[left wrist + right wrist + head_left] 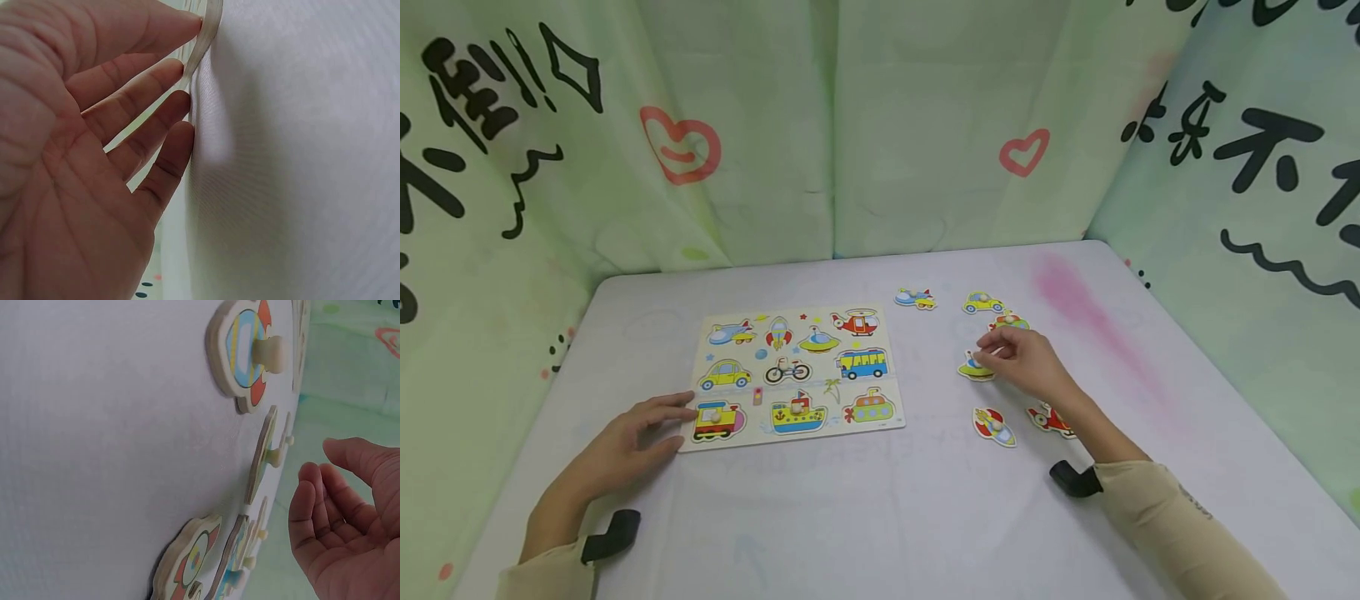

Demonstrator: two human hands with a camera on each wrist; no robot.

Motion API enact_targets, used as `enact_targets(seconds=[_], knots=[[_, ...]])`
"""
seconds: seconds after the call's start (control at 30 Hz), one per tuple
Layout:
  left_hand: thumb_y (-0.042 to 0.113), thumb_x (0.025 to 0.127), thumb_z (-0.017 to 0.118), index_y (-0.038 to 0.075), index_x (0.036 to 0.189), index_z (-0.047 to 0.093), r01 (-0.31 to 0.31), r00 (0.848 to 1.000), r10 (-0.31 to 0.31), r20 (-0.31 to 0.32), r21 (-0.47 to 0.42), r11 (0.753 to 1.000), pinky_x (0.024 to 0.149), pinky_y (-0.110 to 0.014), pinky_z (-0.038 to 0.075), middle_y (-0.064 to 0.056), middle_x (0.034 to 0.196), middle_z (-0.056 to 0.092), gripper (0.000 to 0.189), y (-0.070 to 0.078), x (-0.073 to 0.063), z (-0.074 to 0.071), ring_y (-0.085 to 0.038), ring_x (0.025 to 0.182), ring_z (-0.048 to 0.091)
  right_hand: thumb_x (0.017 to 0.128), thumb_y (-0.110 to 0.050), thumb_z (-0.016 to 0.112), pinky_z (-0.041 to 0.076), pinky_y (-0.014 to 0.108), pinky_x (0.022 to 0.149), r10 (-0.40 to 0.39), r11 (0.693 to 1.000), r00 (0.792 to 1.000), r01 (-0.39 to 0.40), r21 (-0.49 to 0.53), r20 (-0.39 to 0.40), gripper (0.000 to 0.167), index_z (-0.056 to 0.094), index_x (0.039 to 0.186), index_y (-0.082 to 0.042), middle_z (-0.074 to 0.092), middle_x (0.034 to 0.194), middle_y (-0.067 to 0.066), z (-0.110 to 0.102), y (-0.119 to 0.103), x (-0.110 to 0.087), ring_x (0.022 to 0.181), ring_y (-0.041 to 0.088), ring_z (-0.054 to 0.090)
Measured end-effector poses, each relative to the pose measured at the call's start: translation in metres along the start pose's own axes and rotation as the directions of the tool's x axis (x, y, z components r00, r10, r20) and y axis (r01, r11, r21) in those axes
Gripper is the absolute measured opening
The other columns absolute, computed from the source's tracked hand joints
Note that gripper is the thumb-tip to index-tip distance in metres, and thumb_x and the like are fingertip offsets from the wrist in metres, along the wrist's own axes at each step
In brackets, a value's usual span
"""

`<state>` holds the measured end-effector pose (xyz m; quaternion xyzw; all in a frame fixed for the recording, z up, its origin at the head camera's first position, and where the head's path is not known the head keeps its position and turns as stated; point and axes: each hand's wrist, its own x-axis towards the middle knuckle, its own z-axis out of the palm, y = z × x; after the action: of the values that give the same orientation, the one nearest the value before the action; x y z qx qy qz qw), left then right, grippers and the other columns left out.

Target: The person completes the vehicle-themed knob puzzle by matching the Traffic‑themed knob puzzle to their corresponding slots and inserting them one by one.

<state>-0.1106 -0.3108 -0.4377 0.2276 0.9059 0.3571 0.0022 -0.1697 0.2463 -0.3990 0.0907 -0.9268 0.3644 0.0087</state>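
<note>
Puzzle board (781,393) lies flat on the white worktop (820,517), nearer the left edge than the right, its vehicle pictures set in three rows. Your left hand (625,442) is at the board's left edge by the corner closest to you, fingers loosely extended and gripping nothing. Your right hand (1026,362) hovers over the saucer piece (976,372), right of the board, its thumb and softly bent fingers parted and holding nothing; your right wrist view shows a gap beneath them. Around that hand you have the submarine piece (1011,322), partly covered, and the yellow car piece (983,302) toward the worktop's back edge, with the airplane piece (915,298) beyond the board's far right corner. Closer to you lie the rocket piece (994,427) and the helicopter piece (1051,419), the latter partly behind your wrist. Past the back edge hangs a pale green curtain (917,100) with red hearts (681,177).
</note>
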Motion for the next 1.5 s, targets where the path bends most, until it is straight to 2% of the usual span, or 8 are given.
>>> enact_targets(seconds=[0.13,0.3,0.53,0.67,0.97,1.13,1.33,1.5], knots=[[0.002,0.088,0.076,0.011,0.124,0.07,-0.002,1.0,0.002,-0.003,-0.001,1.0,0.099,0.004,0.019,-0.018,0.144,0.058,0.037,0.0,0.0,0.0,0.016,0.131,0.036,0.092,-0.011,0.075,0.049,0.024,0.07,-0.024,0.999,0.999,0.025,-0.036,0.031,0.018,0.072,0.106,-0.001,0.075,0.094,0.01,0.0,0.002,0.005,0.079,0.016,0.068],[0.005,0.089,0.076,0.012,0.125,0.07,0.026,1.0,-0.026,0.01,0.011,1.0,0.099,0.003,0.019,-0.017,0.145,0.057,0.037,0.001,0.0,0.0,-0.001,0.135,0.044,0.09,-0.007,0.075,0.05,0.024,0.068,-0.047,0.996,0.997,0.052,-0.074,0.067,0.015,0.072,0.102,0.001,0.074,0.092,0.01,0.0,0.002,0.012,0.078,0.017,0.067],[0.001,0.088,0.076,0.011,0.124,0.07,0.006,1.0,-0.006,-0.001,0.0,1.0,0.099,0.004,0.02,-0.018,0.144,0.058,0.038,0.002,0.0,0.0,0.017,0.13,0.036,0.087,-0.002,0.075,0.052,0.025,0.07,-0.062,0.994,0.99,0.072,-0.082,0.124,0.013,0.071,0.099,0.002,0.072,0.086,0.008,0.002,0.003,0.015,0.078,0.017,0.067],[0.0,0.088,0.076,0.011,0.124,0.07,0.002,1.0,-0.002,-0.004,0.004,1.0,0.099,0.004,0.02,-0.018,0.144,0.058,0.038,0.002,0.0,0.0,0.018,0.129,0.036,0.086,0.0,0.077,0.051,0.024,0.07,-0.072,0.992,0.988,0.085,-0.095,0.135,0.013,0.071,0.098,0.001,0.071,0.084,0.006,0.003,0.004,0.015,0.078,0.016,0.065],[0.003,0.089,0.077,0.013,0.125,0.07,0.041,0.999,-0.041,0.014,0.023,0.999,0.099,0.004,0.02,-0.016,0.146,0.057,0.038,0.002,0.001,0.0,-0.022,0.135,0.049,0.085,0.003,0.075,0.054,0.027,0.072,-0.102,0.988,0.988,0.115,-0.104,0.119,0.013,0.071,0.097,0.003,0.071,0.085,0.008,0.006,0.007,0.016,0.079,0.02,0.067],[0.003,0.088,0.077,0.013,0.125,0.07,0.043,0.999,-0.043,0.017,0.023,0.999,0.099,0.004,0.019,-0.016,0.146,0.057,0.038,0.003,0.002,-0.001,-0.022,0.136,0.048,0.088,0.001,0.074,0.054,0.022,0.073,-0.089,0.993,0.992,0.095,-0.071,0.085,0.011,0.072,0.099,0.002,0.072,0.089,0.008,0.008,0.006,0.015,0.082,0.019,0.067],[0.004,0.089,0.076,0.011,0.126,0.069,0.073,0.996,-0.073,0.046,0.022,0.997,0.098,0.004,0.017,-0.017,0.148,0.054,0.038,0.005,0.002,-0.001,-0.043,0.136,0.045,0.091,-0.006,0.075,0.054,0.019,0.074,-0.067,0.997,0.996,0.065,0.03,0.058,0.015,0.073,0.105,0.0,0.073,0.096,0.009,0.011,0.0,0.014,0.085,0.019,0.068],[0.003,0.089,0.076,0.011,0.127,0.069,0.08,0.996,-0.08,0.045,0.017,0.997,0.098,0.003,0.017,-0.017,0.149,0.054,0.039,0.006,0.002,-0.001,-0.04,0.138,0.045,0.092,-0.008,0.075,0.055,0.019,0.074,-0.02,0.992,0.999,0.014,0.124,0.042,0.018,0.073,0.109,-0.002,0.073,0.099,0.009,0.014,-0.006,0.013,0.086,0.019,0.069]])
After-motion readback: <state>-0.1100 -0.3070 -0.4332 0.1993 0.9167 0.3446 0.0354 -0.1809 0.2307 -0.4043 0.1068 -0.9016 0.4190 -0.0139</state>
